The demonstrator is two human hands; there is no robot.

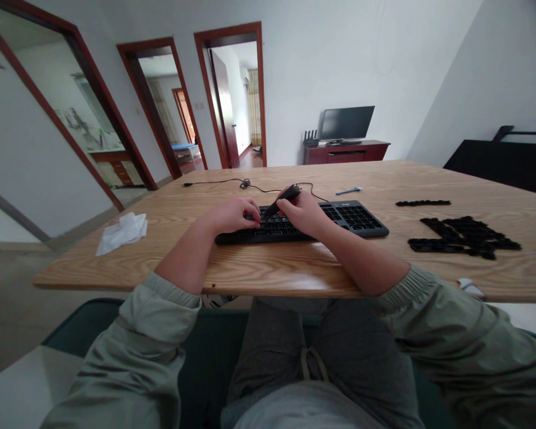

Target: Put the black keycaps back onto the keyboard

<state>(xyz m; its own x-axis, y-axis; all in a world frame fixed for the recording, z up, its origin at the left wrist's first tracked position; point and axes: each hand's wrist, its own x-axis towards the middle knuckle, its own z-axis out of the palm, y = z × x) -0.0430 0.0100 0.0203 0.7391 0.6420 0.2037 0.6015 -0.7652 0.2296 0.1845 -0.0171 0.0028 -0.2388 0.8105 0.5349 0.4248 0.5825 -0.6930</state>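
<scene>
A black keyboard (358,217) lies on the wooden table in front of me, its cable running off behind it. My right hand (304,212) is over its middle, fingers wrapped round a thick black pen-shaped tool (284,198). That tool slants down to the left, its tip at the keys beside my left fingers. Over the left part of the keyboard, my left hand (233,215) has its fingers curled together and touching it. Whether something small is pinched there is hidden.
Black keycaps (467,235) lie heaped at the right, with a row of them (423,203) behind. A blue brush-like tool (349,191) lies beyond the keyboard. White tissue (123,231) is at the left, and the cable (245,183) crosses the back of the wooden table (170,205).
</scene>
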